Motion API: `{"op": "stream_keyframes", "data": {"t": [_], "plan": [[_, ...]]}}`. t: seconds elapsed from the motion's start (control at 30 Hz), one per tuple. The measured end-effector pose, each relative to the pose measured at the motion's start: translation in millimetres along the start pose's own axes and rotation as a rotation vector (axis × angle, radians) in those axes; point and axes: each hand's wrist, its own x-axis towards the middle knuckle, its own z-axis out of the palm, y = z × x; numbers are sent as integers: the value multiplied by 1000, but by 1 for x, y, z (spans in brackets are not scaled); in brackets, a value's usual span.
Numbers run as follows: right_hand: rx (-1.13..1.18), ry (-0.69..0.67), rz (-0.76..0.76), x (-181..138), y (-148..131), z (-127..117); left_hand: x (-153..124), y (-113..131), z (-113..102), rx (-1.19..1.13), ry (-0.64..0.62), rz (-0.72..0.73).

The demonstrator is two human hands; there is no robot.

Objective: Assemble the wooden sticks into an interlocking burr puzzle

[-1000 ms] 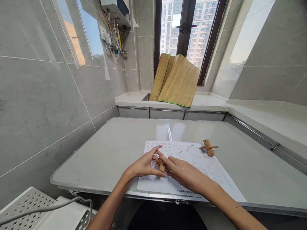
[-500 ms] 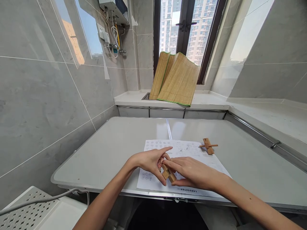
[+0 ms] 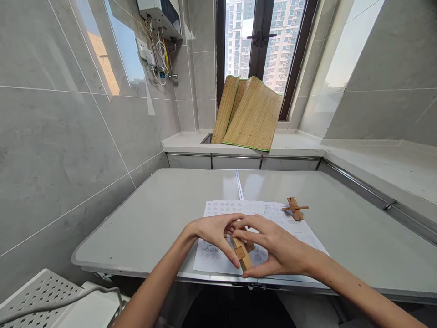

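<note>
Mostly, pale gray fills the room: a smooth, light-topped bench (image 3: 146, 223) with rounded corners and a central seam stands beside a glossy tiled wall (image 3: 68, 150). Behind it, a white ledge (image 3: 303, 143) carries a folded bamboo mat (image 3: 254, 116) with green edging, propped before a dark-framed window (image 3: 262, 41) facing tower blocks. A wall-mounted heater (image 3: 160, 18) with hoses hangs at upper left; a gray cable (image 3: 68, 301) crosses a white perforated rack (image 3: 30, 300) at lower left. Near the bench's front edge, the left hand (image 3: 213, 234) and right hand (image 3: 273, 246) are half-curled, thumbs and fingers pinching a wooden interlocking puzzle (image 3: 243, 257) between them, above printed paper (image 3: 210, 255). A second, cross-shaped wooden piece (image 3: 294, 209) sits by the paper's far right corner.
</note>
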Motion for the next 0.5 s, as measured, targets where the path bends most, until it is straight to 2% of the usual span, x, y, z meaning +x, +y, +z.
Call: {"op": "stream_keyframes", "data": {"t": [0.07, 0.17, 0.23, 0.3, 0.4, 0.5], "plan": [[64, 42, 5, -1, 0, 5, -3, -16, 6, -206, 16, 11], [146, 88, 43, 0, 0, 16, -6, -42, 22, -462, 111, 69], [156, 139, 77, 1, 1, 24, -7, -53, 37, -581, 256, 140], [124, 211, 121, 3, 5, 32, -6, -56, 52, -660, 415, 191], [11, 315, 176, 7, 11, 41, -5, -51, 69, -744, 595, 163], [-104, 378, 179, 14, 17, 51, -6, -44, 75, -798, 763, 116]]}}
